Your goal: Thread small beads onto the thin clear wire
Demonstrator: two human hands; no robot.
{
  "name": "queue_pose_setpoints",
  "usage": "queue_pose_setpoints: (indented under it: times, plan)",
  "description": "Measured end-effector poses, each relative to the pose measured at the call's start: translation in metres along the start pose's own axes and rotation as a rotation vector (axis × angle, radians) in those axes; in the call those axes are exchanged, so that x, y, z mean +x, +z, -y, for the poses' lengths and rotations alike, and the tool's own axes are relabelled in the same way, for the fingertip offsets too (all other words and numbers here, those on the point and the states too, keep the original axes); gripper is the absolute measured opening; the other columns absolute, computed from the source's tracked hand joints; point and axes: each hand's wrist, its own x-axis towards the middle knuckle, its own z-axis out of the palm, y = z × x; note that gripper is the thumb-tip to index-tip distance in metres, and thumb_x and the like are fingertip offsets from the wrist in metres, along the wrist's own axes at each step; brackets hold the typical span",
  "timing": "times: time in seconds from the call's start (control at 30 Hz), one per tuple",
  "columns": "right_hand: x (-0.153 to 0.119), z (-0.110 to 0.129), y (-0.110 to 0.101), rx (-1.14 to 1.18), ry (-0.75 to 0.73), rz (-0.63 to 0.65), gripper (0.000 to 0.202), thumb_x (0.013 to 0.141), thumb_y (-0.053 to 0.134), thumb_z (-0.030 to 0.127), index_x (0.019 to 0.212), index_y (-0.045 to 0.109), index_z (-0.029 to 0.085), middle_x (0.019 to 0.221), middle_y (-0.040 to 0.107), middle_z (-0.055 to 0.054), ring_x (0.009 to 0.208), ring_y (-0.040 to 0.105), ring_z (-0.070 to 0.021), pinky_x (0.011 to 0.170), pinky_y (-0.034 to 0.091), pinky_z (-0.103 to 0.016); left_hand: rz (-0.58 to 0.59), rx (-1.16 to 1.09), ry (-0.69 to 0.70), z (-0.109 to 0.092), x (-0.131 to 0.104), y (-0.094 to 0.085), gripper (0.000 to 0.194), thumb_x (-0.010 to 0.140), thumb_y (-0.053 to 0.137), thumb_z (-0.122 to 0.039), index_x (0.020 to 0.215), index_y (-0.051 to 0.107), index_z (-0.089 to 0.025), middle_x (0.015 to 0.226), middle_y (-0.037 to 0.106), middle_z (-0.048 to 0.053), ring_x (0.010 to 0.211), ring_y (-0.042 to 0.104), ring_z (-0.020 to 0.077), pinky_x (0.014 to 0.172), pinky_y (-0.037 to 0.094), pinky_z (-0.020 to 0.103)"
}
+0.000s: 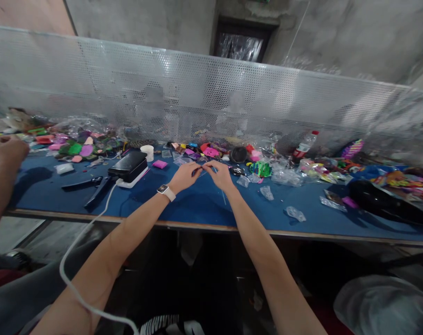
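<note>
Both of my hands meet over the middle of the blue table (197,207), fingertips nearly touching. My left hand (186,177), with a white watch (166,191) at its wrist, is closed in a pinch around something small and dark that I cannot make out. Beside it, my right hand (218,175) pinches at the same spot; what its fingers hold is too small to name. A thin clear strand (224,197) hangs by the right wrist. Nearest on the left lies a pink packet (160,164); to the right are small clear plastic wrappers (243,181).
On the left are a black device (128,165) with a white cable (71,246) and black pliers-like handles (98,191). Colourful pieces line the mesh screen (197,88). A bottle (305,146) and glossy black object (389,202) are right. Another person's hand (9,151) is far left.
</note>
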Motion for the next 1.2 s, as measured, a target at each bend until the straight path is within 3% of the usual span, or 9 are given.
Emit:
queue_pose_setpoints:
  times: [0.2, 0.43, 0.63, 0.73, 1.0, 1.2]
  plan:
    - [-0.002, 0.002, -0.001, -0.049, -0.040, -0.073, 0.036, 0.103, 0.063, 0.055, 0.094, 0.079, 0.023, 0.091, 0.077, -0.007, 0.083, 0.070, -0.0237, 0.087, 0.057, -0.039, 0.001, -0.056, -0.027, -0.002, 0.002, 0.006, 0.026, 0.110, 0.048, -0.023, 0.111, 0.073, -0.016, 0.101, 0.076, 0.010, 0.090, 0.071, 0.0206, 0.084, 0.055, 0.032]
    - [-0.003, 0.005, 0.001, -0.056, -0.091, -0.020, 0.039, 0.106, 0.057, 0.055, 0.093, 0.076, 0.024, 0.096, 0.075, -0.008, 0.091, 0.070, -0.0241, 0.089, 0.056, -0.038, -0.015, -0.157, -0.113, -0.004, 0.005, 0.003, 0.023, 0.104, 0.053, -0.019, 0.103, 0.075, -0.018, 0.092, 0.079, 0.007, 0.075, 0.070, 0.0184, 0.075, 0.054, 0.031]
    - [0.001, 0.008, 0.008, 0.228, 0.210, -0.073, 0.047, 0.098, 0.061, 0.068, 0.083, 0.066, 0.023, 0.071, 0.069, -0.001, 0.064, 0.065, -0.0189, 0.070, 0.057, -0.034, -0.039, -0.103, -0.089, -0.008, 0.005, 0.001, 0.022, 0.106, 0.053, -0.021, 0.102, 0.075, -0.018, 0.095, 0.079, 0.006, 0.084, 0.071, 0.0189, 0.081, 0.054, 0.031]
    - [0.001, 0.007, 0.010, 0.327, 0.270, -0.063, 0.047, 0.095, 0.064, 0.069, 0.083, 0.062, 0.024, 0.068, 0.065, 0.001, 0.058, 0.063, -0.0170, 0.064, 0.055, -0.033, -0.044, -0.102, -0.085, -0.010, 0.005, 0.003, 0.022, 0.106, 0.053, -0.020, 0.102, 0.074, -0.018, 0.096, 0.078, 0.007, 0.086, 0.071, 0.0193, 0.082, 0.053, 0.031]
    - [-0.004, 0.003, 0.008, 0.055, 0.079, -0.087, 0.033, 0.106, 0.053, 0.055, 0.106, 0.065, 0.025, 0.082, 0.071, -0.001, 0.070, 0.068, -0.0195, 0.075, 0.055, -0.034, 0.069, -0.369, -0.221, -0.008, 0.007, -0.001, 0.025, 0.104, 0.050, -0.023, 0.093, 0.071, -0.017, 0.078, 0.074, 0.002, 0.061, 0.061, 0.0134, 0.063, 0.048, 0.026]
    - [-0.003, 0.002, 0.006, 0.004, 0.012, -0.111, 0.030, 0.107, 0.055, 0.053, 0.105, 0.066, 0.024, 0.087, 0.072, -0.003, 0.080, 0.071, -0.0222, 0.084, 0.056, -0.037, -0.009, -0.453, -0.244, -0.004, 0.006, 0.004, 0.020, 0.094, 0.055, -0.019, 0.094, 0.075, -0.017, 0.081, 0.076, 0.002, 0.064, 0.062, 0.0137, 0.064, 0.048, 0.026]
